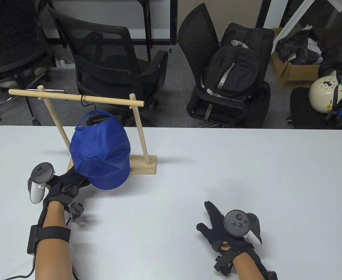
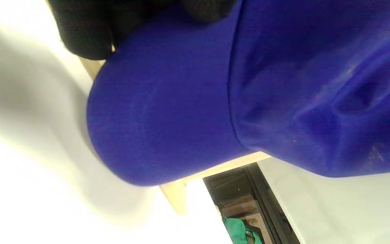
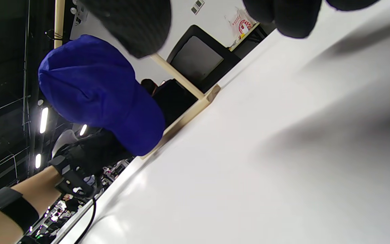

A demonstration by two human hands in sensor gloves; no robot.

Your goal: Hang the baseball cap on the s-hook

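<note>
1. The blue baseball cap [image 1: 101, 151] is hanging from the black s-hook [image 1: 84, 101] on the crossbar of the wooden rack [image 1: 141, 137], crown facing the camera and brim pointing down toward the table [image 1: 217, 175].
2. The hook's lower end is disappearing behind the cap's back opening, so exactly how the strap is sitting on it is hard to make out.
3. The left hand [image 1: 64, 186] is reaching under the brim from the left; its fingertips are hidden behind the cap in the table view.
4. In the left wrist view, gloved fingers [image 2: 86, 30] are touching the brim's edge at the top of the frame, mostly cut off, so whether they are pinching it or only resting there cannot be told.
5. The right hand [image 1: 220, 227] is lying flat on the table well apart from the rack, fingers spread wide and holding nothing.
6. The cap is covering the left part of the rack's base.
</note>
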